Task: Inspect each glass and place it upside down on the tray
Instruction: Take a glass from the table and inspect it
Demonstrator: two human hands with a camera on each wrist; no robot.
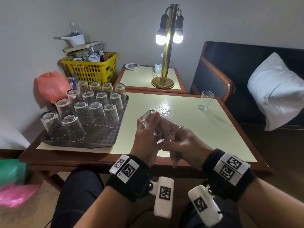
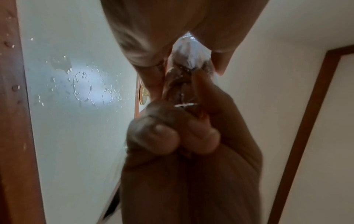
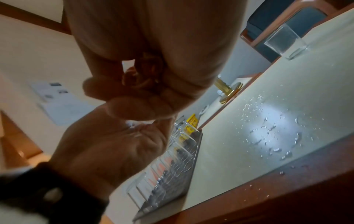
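A clear glass (image 1: 160,120) lies tilted on its side in the air over the table's front middle, base toward the far left, mouth toward the right. My left hand (image 1: 147,129) grips its base end. My right hand (image 1: 178,143) curls round its mouth end. In the left wrist view the glass (image 2: 188,60) shows only as a sliver between the two hands. A grey tray (image 1: 102,137) at the left holds several glasses (image 1: 97,112) standing upside down. One more glass (image 1: 205,100) stands upright at the table's far right, also seen as the upright glass (image 3: 285,40).
Water drops (image 1: 164,107) lie on the cream table top beyond my hands. A yellow basket (image 1: 92,69) and a red bag (image 1: 49,86) sit behind the tray. A lit brass lamp (image 1: 167,46) stands on a side table, and a dark sofa with a white pillow (image 1: 276,89) is to the right.
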